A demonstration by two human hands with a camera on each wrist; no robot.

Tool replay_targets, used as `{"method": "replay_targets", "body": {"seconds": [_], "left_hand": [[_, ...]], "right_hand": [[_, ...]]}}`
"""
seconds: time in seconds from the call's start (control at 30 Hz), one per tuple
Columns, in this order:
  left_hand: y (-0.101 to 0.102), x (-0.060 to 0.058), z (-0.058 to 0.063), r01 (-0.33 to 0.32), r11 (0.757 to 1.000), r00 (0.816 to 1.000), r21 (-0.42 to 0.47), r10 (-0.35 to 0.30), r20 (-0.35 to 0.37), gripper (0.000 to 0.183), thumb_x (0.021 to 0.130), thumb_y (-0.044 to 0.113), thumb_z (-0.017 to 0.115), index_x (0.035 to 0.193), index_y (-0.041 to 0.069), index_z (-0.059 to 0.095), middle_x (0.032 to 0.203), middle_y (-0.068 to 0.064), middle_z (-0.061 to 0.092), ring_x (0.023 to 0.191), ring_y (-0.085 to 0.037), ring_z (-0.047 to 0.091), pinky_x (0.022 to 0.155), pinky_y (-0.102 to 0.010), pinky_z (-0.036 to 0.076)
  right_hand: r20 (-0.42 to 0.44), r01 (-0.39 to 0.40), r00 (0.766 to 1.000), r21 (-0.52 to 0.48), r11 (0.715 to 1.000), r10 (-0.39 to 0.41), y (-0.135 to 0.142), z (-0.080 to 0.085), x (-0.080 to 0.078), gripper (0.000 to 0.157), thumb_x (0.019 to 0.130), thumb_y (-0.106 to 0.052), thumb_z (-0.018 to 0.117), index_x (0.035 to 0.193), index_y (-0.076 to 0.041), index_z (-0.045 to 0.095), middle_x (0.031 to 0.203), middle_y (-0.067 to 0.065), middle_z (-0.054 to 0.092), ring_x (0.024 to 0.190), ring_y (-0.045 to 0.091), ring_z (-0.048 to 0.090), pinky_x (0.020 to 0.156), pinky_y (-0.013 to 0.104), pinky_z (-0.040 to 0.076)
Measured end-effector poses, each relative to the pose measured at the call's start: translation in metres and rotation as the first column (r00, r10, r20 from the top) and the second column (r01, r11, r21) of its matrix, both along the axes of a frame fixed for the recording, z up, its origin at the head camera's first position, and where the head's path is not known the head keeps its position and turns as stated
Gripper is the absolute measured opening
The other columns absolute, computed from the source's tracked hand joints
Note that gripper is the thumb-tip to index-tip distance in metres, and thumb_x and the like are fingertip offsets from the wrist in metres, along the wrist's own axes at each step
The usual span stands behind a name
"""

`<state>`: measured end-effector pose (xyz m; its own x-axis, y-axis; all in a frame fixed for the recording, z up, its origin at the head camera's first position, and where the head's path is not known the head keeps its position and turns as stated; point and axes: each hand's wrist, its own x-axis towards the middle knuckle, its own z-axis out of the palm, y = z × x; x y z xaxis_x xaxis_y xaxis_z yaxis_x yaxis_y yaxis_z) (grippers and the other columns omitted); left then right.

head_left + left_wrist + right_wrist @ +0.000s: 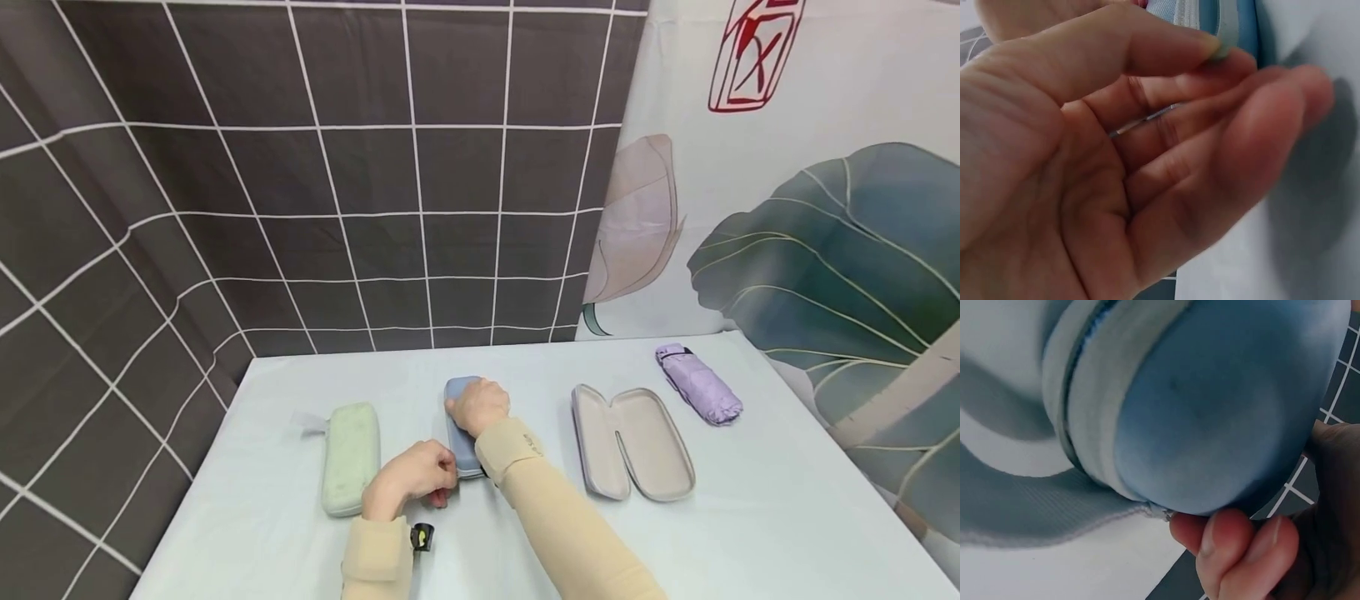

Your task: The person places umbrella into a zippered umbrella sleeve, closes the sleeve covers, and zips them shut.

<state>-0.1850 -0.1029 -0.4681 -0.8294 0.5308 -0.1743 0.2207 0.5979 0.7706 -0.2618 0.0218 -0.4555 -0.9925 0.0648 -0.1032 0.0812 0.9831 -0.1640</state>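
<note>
A blue zippered case point(464, 454) lies lengthwise on the table, and my right hand point(480, 406) grips its far part from above. In the right wrist view the rounded blue shell point(1222, 406) fills the middle, with fingertips point(1229, 537) at its edge and a grey-blue fabric strap point(1041, 503) beside it. At the case's near left corner is my left hand point(416, 475), fingers curled. The left wrist view shows its thumb and index finger pinching a small greenish tab point(1219, 55), apparently the zipper pull, beside the case's zipper band point(1188, 15).
Left of the hands lies a pale green case point(351, 458) with a whitish tag. To the right, a beige-lined case point(660, 446) lies spread apart, and a folded purple umbrella point(699, 385) is behind it. A dark gridded cloth point(457, 175) hangs behind the table.
</note>
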Motion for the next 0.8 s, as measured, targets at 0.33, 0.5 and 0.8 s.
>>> {"method": "replay_targets", "body": {"seconds": [0.33, 0.5, 0.8], "left_hand": [[-0.001, -0.004, -0.004, -0.018, 1.0, 1.0, -0.016, 0.018, 0.009, 0.015, 0.078, -0.004, 0.057, 0.065, 0.002, 0.062, 0.055, -0.003, 0.06, 0.05, -0.014, 0.059, 0.052, -0.025, 0.046], [-0.001, -0.005, -0.002, -0.019, 1.0, 0.999, -0.015, 0.02, 0.037, 0.017, 0.083, -0.003, 0.057, 0.068, 0.002, 0.061, 0.059, -0.003, 0.06, 0.052, -0.015, 0.06, 0.054, -0.026, 0.048], [-0.005, -0.006, -0.003, -0.017, 1.0, 1.0, -0.02, 0.017, 0.026, 0.015, 0.084, -0.004, 0.056, 0.071, 0.002, 0.061, 0.06, -0.004, 0.061, 0.054, -0.015, 0.06, 0.054, -0.027, 0.047]], "right_hand": [[-0.034, -0.176, 0.984, -0.182, 0.967, 0.173, 0.023, 0.006, 0.004, 0.042, 0.093, -0.041, 0.065, 0.095, 0.0, 0.068, 0.076, 0.011, 0.061, 0.061, 0.02, 0.056, 0.054, 0.032, 0.048], [-0.061, -0.536, 0.844, -0.047, 0.843, 0.533, 0.048, 0.017, 0.005, 0.013, 0.091, -0.014, 0.068, 0.103, -0.01, 0.064, 0.085, 0.004, 0.061, 0.071, 0.015, 0.058, 0.064, 0.029, 0.05], [0.14, -0.714, 0.59, 0.549, 0.433, 0.795, 0.046, 0.022, 0.008, 0.061, 0.088, -0.019, 0.073, 0.139, -0.045, 0.05, 0.154, -0.004, 0.036, 0.141, 0.02, 0.031, 0.11, 0.042, 0.03]]}}
